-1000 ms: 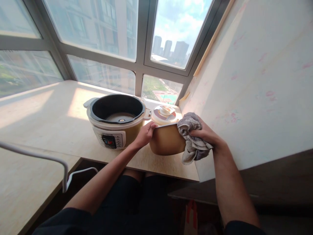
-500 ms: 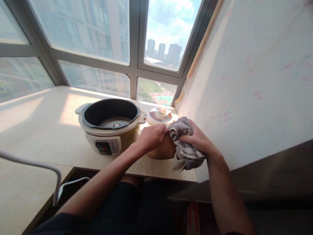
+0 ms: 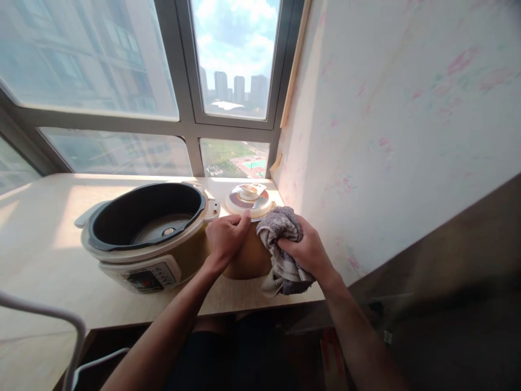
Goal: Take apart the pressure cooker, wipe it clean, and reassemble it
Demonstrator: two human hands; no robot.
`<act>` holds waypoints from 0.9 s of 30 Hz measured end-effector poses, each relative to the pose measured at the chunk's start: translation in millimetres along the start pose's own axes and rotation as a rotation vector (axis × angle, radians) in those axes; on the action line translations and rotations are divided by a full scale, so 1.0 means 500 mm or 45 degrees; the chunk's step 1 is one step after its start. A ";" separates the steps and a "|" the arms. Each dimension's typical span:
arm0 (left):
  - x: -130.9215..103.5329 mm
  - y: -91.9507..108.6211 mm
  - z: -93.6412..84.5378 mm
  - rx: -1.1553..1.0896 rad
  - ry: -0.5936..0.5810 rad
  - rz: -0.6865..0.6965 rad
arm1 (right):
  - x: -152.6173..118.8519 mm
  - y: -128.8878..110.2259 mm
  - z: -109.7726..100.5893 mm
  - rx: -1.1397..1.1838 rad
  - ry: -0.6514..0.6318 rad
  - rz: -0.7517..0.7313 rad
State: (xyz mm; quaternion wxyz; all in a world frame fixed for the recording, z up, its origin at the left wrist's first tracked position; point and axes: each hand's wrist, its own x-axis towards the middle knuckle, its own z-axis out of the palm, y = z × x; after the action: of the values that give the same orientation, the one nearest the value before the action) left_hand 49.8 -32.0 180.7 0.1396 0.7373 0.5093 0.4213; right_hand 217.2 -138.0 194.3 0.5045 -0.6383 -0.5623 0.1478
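Note:
My right hand (image 3: 307, 244) is closed on a bunched grey and white cloth (image 3: 283, 252), part of which hangs down. Close to its left, my left hand (image 3: 228, 233) has its fingers pinched around the end of a thin shiny metal piece (image 3: 256, 219); the other end disappears at the cloth, and I cannot make out what it is. Below and between both hands shows a brown rounded pot (image 3: 248, 258). Just behind them is a round lid (image 3: 249, 200) with a pale knob. Whether it sits on that pot is hidden.
An uncovered electric cooker (image 3: 140, 271) with a dark inside stands to the left on the wooden ledge (image 3: 44, 260). A white cord (image 3: 49, 309) curves at lower left. Windows (image 3: 234, 65) rise behind, and a flower-patterned wall (image 3: 386, 141) borders the right side.
The view has turned right, so the cooker, lid and windows appear further left. Both hands keep their hold on the metal piece and the cloth.

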 end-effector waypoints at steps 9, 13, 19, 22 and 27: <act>-0.008 -0.047 -0.002 -0.485 0.041 -0.158 | 0.077 0.195 -0.022 0.618 0.068 0.430; -0.018 -0.061 -0.008 -0.636 0.026 -0.209 | 0.076 0.232 -0.016 0.693 0.008 0.475; -0.036 -0.088 -0.003 -0.789 0.076 -0.335 | 0.073 0.240 -0.015 0.757 -0.086 0.455; -0.049 -0.102 0.003 -0.873 0.103 -0.393 | 0.065 0.219 -0.022 0.749 -0.154 0.391; -0.070 -0.110 0.012 -0.908 0.143 -0.419 | 0.059 0.163 -0.044 0.635 -0.259 0.240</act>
State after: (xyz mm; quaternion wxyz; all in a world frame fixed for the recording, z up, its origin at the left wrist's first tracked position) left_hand 15.0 -36.7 125.3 0.4246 0.5269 0.4493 0.5833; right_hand 289.8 -111.4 149.3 0.5710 -0.5260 -0.4944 0.3910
